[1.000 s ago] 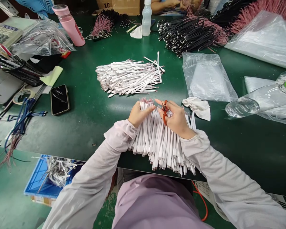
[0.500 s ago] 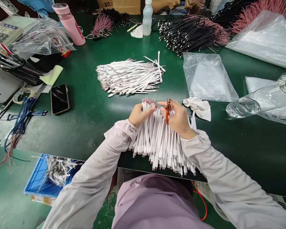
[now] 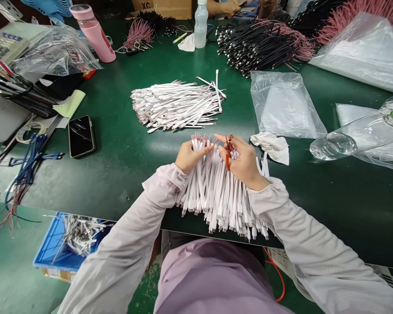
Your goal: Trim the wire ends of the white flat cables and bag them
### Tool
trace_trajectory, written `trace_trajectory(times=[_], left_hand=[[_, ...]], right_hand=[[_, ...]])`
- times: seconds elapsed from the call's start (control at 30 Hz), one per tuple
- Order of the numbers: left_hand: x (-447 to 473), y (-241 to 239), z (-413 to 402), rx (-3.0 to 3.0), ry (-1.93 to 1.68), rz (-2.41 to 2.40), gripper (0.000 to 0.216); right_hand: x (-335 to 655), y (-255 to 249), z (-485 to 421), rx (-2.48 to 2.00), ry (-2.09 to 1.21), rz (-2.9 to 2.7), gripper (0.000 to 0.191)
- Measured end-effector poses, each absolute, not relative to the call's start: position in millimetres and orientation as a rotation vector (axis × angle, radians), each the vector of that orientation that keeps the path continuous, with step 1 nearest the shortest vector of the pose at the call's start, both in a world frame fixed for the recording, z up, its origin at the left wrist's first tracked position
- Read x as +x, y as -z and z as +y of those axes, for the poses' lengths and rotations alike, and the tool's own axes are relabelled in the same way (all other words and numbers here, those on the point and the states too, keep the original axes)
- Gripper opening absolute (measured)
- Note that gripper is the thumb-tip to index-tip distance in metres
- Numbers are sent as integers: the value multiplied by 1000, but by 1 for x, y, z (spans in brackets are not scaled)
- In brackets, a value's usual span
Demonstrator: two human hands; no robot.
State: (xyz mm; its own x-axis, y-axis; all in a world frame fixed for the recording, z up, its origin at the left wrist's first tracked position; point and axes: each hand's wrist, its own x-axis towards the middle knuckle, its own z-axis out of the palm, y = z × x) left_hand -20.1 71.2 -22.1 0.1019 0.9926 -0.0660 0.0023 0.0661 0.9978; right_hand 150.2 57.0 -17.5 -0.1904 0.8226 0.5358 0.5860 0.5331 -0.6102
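"So, how's the right hand [image 3: 245, 162]?"
"Curled around orange-handled scissors [image 3: 228, 162], index finger pointing left, mid-frame."
"And the left hand [image 3: 190, 157]?"
"Grasping white cables [image 3: 218, 187] at lower centre, thumb stretched rightward across them."

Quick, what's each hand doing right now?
Left hand: touching white cables; fingers mostly hidden, grip can't be told.
Right hand: holding an orange-handled tool.

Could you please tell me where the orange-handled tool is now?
In the head view, the orange-handled tool is in the right hand, slightly right of the middle, over the nearer white cables.
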Motion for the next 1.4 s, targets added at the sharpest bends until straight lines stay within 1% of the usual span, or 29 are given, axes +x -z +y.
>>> trace_trajectory(times=[0.23, 0.37, 0.47, 0.6, 0.7, 0.8, 0.87, 0.93, 1.0, 1.13, 1.4], left_hand=[[-19, 23, 72, 1181, -1112, 1167, 34], [-17, 21, 71, 1220, -1122, 1163, 33], [-17, 21, 70, 1262, -1115, 1197, 32], [-18, 21, 70, 1306, -1087, 1214, 31], [-21, 19, 73, 1371, -956, 1083, 29], [-24, 15, 75, 1424, -837, 945, 30], [-26, 15, 75, 1379, -845, 945, 31], [-26, 17, 75, 1264, -884, 1013, 29], [-25, 21, 74, 1139, -907, 1084, 27], [-22, 24, 73, 1048, -929, 1111, 32], [-19, 21, 71, 1039, -974, 1133, 32]], right_hand=[[153, 23, 60, -1176, -234, -1850, 22], [151, 20, 59, -1141, -296, -1851, 29], [149, 17, 58, -1108, -321, -1864, 29], [148, 17, 59, -1161, -341, -1814, 22], [148, 18, 60, -1236, -427, -1742, 21], [149, 22, 64, -1292, -446, -1720, 10], [151, 24, 65, -1300, -403, -1717, 6], [152, 25, 66, -1300, -380, -1713, 9], [154, 26, 65, -1300, -379, -1716, 17], [153, 23, 62, -1258, -372, -1763, 27], [153, 22, 60, -1193, -329, -1793, 24]])
